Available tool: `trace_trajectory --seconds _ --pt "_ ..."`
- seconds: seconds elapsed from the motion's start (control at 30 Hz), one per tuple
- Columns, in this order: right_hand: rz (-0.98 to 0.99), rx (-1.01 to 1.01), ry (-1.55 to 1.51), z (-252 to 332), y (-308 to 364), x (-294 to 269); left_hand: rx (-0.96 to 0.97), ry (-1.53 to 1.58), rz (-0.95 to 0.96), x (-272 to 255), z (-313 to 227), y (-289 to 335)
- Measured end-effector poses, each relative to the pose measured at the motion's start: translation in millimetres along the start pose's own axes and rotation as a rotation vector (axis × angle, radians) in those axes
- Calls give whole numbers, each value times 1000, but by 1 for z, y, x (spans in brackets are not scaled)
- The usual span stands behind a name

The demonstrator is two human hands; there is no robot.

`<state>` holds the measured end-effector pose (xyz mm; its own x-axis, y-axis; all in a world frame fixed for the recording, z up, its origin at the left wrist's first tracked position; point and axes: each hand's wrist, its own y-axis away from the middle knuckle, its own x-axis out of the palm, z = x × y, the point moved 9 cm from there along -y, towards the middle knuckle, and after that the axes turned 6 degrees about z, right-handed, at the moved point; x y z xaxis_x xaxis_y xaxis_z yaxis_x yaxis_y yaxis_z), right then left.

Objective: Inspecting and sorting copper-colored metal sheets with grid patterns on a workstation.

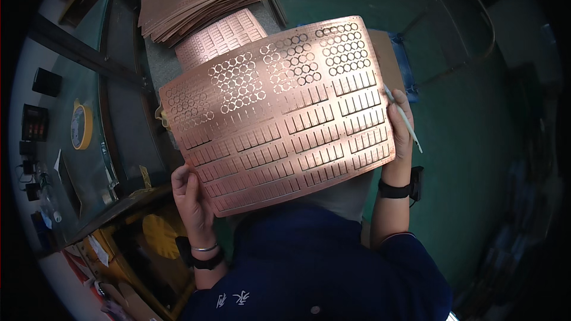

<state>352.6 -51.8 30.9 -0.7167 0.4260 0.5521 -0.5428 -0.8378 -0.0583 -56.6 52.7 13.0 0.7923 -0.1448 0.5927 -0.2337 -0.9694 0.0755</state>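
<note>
A large copper-coloured sheet (285,120) with cut-out rings and comb-like slots fills the middle of the view, tilted up in front of me. At its lower left edge my left hand (191,196) grips it, thumb on the near face and the other fingers partly behind. My right hand (401,125) holds the right edge, and a thin pale pen-like tool (407,122) is tucked in the same hand. Beyond the sheet's far edge lies a similar copper sheet (223,35), partly covered by a stack of copper sheets (202,0).
On the left stands a glass-topped bench (71,184) with a yellow tape roll (81,125). A metal-framed chair (485,30) is at the far right on the green floor (470,142). Brown cardboard (385,62) and something blue show behind the sheet's right edge.
</note>
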Motion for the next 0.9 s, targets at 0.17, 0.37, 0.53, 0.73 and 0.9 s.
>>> trace_trajectory --seconds 0.17,0.37,0.53,0.73,0.9 --pt "-30 -10 8 2 1 -3 7 17 14 3 1 -4" --pt "34 0 -17 -2 -1 -2 52 4 103 10 -5 -3" --pt "25 12 -10 -1 -2 -6 47 -45 73 2 -3 -2" --pt "19 14 53 -1 -1 -7 57 -46 56 11 -6 -3" --pt "-11 19 52 0 -2 -2 51 -46 52 12 -8 0"
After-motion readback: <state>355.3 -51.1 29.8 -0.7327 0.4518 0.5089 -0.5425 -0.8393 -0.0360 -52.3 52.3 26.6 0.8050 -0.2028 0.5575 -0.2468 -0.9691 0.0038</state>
